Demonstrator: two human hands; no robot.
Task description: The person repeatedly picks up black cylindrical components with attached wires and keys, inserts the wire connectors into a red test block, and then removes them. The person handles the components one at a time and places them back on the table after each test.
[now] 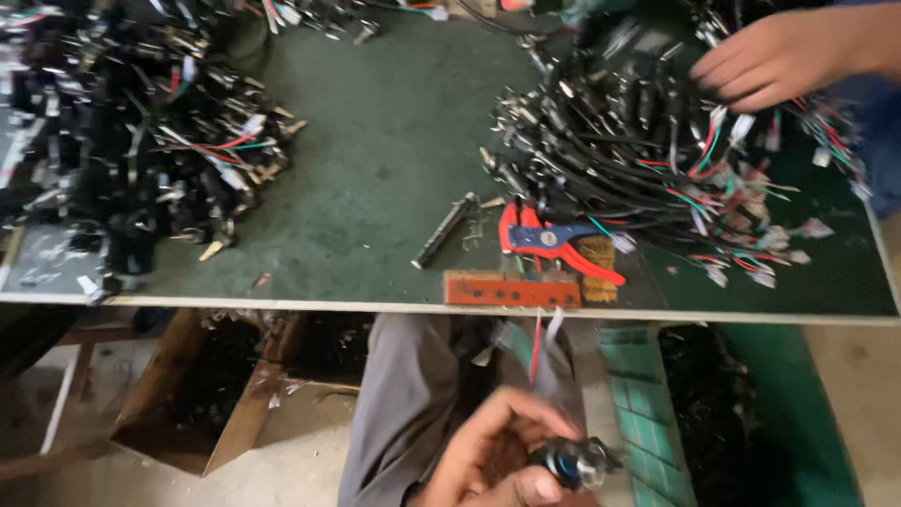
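My left hand (493,446) is low in the view, over my lap in grey trousers (404,394). Its fingers are curled around a small round black and metal part (580,462). Thin red and white wires (538,347) run up from that part toward the table edge. My right hand is out of sight. Another person's hand (765,58) reaches in from the upper right and rests on a big heap of black cable harnesses (648,141) with coloured wire ends.
A green-topped table (375,160) carries a second heap of black harnesses (122,131) at left. Near its front edge lie a red and blue wire stripper (549,239), a red block (511,289), a dark metal rod (446,230) and a small brush (596,268). Wooden boxes (225,385) stand below.
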